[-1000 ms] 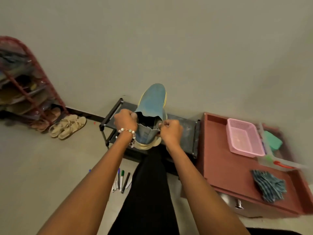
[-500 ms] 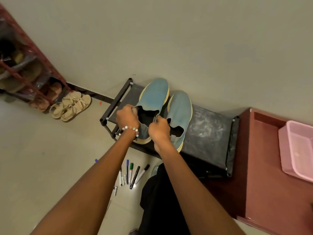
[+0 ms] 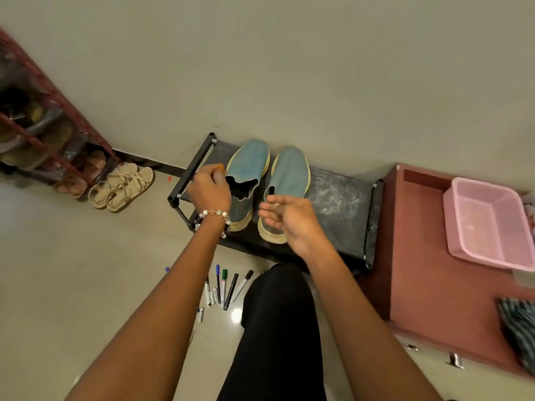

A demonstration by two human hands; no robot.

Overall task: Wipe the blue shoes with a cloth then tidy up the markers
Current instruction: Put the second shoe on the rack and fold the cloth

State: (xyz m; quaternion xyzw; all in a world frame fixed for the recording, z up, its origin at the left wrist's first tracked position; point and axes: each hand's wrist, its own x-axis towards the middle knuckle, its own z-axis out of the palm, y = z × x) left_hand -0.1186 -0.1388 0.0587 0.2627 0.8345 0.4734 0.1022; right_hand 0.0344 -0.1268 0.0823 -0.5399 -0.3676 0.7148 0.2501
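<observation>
Both hands now off blue shoes; markers below rack.

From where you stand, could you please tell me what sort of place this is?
Probably a home entryway: a shoe rack full of footwear, sandals on the floor, and blue shoes on a low bench.

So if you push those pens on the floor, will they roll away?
Probably. The markers look round and lie loose on a smooth, shiny floor, so a nudge could send them rolling. They seem thin and light, likely easy to lift.
</observation>
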